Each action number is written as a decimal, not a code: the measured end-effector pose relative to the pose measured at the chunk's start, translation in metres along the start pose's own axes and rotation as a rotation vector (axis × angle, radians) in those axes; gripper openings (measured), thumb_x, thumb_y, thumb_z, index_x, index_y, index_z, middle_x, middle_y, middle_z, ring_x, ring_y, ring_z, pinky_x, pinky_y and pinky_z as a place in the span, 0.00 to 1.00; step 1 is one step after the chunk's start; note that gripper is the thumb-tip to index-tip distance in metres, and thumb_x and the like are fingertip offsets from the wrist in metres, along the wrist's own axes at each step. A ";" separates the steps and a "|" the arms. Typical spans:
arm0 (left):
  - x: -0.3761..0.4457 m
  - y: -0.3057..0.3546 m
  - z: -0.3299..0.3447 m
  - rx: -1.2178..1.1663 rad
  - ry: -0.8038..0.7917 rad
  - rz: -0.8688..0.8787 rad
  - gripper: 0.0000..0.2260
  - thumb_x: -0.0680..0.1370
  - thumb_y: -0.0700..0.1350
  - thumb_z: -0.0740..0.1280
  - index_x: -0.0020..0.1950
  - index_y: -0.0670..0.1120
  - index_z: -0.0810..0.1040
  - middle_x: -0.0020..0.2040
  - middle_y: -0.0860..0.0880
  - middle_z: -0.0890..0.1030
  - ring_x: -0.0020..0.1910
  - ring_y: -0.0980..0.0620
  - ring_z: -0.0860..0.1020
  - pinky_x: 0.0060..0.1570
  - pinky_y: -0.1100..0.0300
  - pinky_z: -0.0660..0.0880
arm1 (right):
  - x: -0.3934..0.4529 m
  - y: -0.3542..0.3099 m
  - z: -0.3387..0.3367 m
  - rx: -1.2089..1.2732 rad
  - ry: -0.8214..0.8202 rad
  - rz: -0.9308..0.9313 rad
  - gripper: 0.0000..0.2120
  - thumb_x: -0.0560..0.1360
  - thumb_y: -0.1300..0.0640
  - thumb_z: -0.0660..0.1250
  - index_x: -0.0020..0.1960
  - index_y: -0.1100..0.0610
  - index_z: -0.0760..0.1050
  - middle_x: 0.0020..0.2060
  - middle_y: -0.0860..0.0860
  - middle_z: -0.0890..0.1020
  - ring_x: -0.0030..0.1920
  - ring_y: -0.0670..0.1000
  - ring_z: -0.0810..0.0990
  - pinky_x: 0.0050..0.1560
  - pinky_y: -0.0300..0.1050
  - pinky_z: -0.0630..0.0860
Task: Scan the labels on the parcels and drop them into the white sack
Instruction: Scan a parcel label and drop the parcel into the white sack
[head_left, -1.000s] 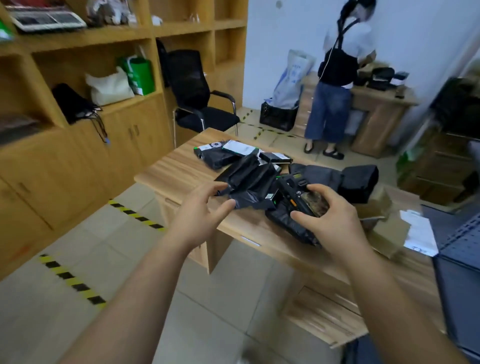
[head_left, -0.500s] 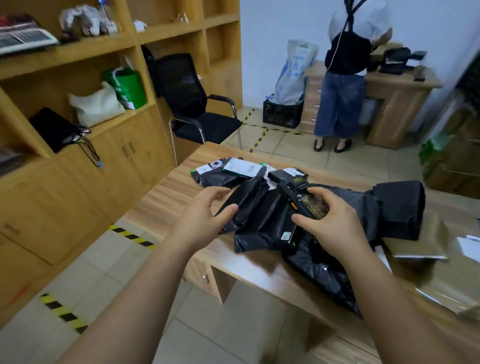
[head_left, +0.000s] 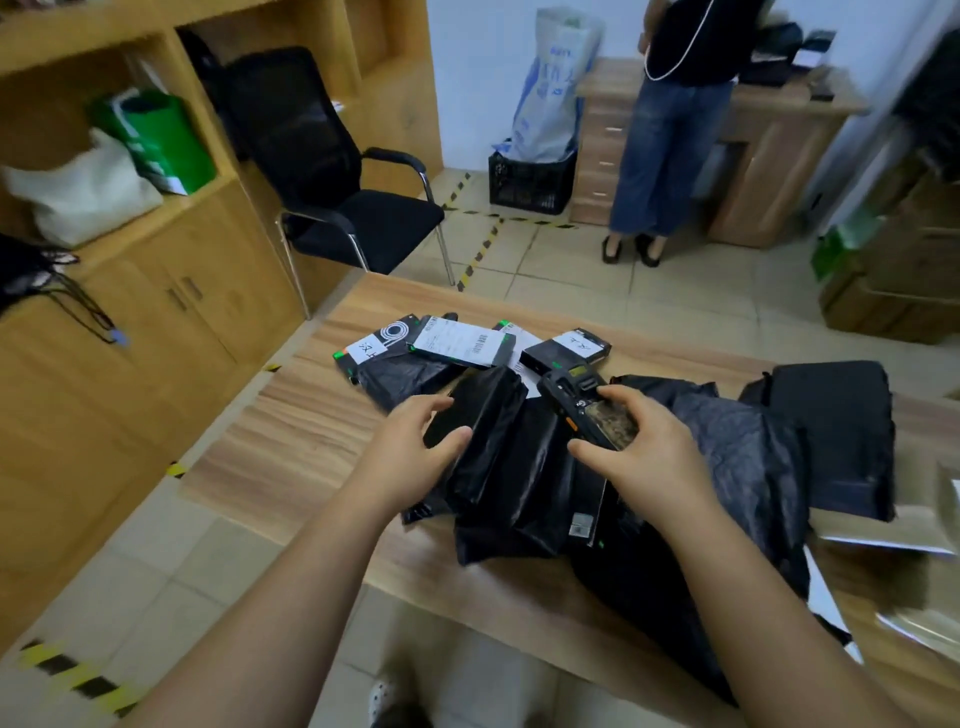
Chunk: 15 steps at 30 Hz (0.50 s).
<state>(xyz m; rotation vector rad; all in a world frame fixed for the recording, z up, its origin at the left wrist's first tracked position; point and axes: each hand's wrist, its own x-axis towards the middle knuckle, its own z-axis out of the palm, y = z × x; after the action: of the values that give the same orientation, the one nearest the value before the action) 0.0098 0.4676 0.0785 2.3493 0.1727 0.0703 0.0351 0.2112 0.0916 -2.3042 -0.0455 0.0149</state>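
Several black plastic parcels lie on the wooden table (head_left: 291, 415). My left hand (head_left: 415, 447) grips the top end of a long black parcel (head_left: 498, 467), thumb on its face. My right hand (head_left: 639, 452) holds a black handheld scanner (head_left: 576, 400) above the pile, its head pointing away from me. Behind them lie a parcel with a white label (head_left: 462, 343) and two more labelled ones (head_left: 384, 358) (head_left: 566, 351). A tall white sack (head_left: 556, 88) stands in a black crate (head_left: 530, 182) across the room.
A black office chair (head_left: 332, 171) stands beyond the table's far left corner. A person in jeans (head_left: 670, 130) stands at a wooden desk (head_left: 779, 156) by the sack. Wooden shelving (head_left: 156, 234) lines the left wall. Flat cardboard and paper (head_left: 883, 530) lie at the table's right.
My view has moved closer and tilted down over the table. Both hands keep their hold, the left on the black parcel, the right on the scanner.
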 end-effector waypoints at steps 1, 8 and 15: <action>0.009 -0.008 0.005 0.008 -0.031 -0.010 0.20 0.77 0.51 0.71 0.67 0.47 0.75 0.64 0.51 0.76 0.62 0.53 0.74 0.58 0.64 0.67 | 0.001 0.000 0.005 -0.005 0.003 0.020 0.29 0.66 0.45 0.78 0.65 0.41 0.73 0.59 0.43 0.77 0.59 0.47 0.76 0.60 0.51 0.75; 0.051 -0.051 0.036 0.051 -0.191 -0.071 0.30 0.75 0.57 0.71 0.72 0.47 0.69 0.71 0.46 0.71 0.70 0.47 0.69 0.70 0.53 0.65 | 0.003 -0.004 0.038 -0.058 0.033 0.170 0.30 0.67 0.45 0.78 0.67 0.41 0.73 0.60 0.42 0.76 0.59 0.46 0.76 0.59 0.47 0.75; 0.071 -0.105 0.056 0.086 -0.423 -0.231 0.44 0.67 0.65 0.74 0.77 0.49 0.62 0.75 0.47 0.64 0.71 0.44 0.67 0.70 0.47 0.66 | 0.004 -0.012 0.073 -0.095 0.066 0.252 0.31 0.67 0.44 0.77 0.67 0.41 0.72 0.62 0.42 0.75 0.60 0.45 0.75 0.60 0.46 0.74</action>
<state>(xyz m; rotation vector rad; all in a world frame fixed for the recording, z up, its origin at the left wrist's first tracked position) 0.0748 0.5120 -0.0358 2.3524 0.2385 -0.5509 0.0370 0.2731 0.0516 -2.3893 0.2839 0.0666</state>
